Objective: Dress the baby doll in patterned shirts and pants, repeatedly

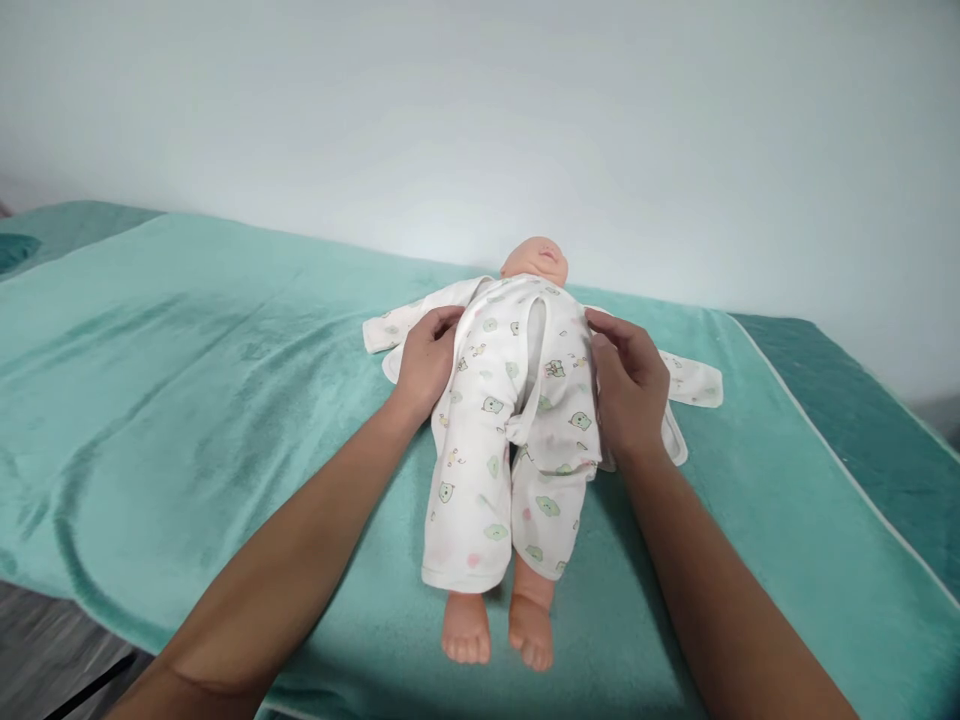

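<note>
A baby doll (536,258) lies on its back, bare feet towards me. White baby pants (491,405) with green and pink prints cover its legs and reach up over the belly; a slit runs down their front. Beneath the doll a matching baby top (694,378) is spread, sleeves out to both sides. My left hand (431,362) is closed at the left edge of the pants, its fingertips partly hidden by the cloth. On the opposite edge, my right hand (630,380) pinches the pants near the waist between thumb and forefinger.
A light green plush blanket (225,400) with soft creases covers the table. Darker green cloth (847,400) shows at the right and far left. Behind the table rises a pale wall (450,120). Grey floor (45,650) appears at the lower left.
</note>
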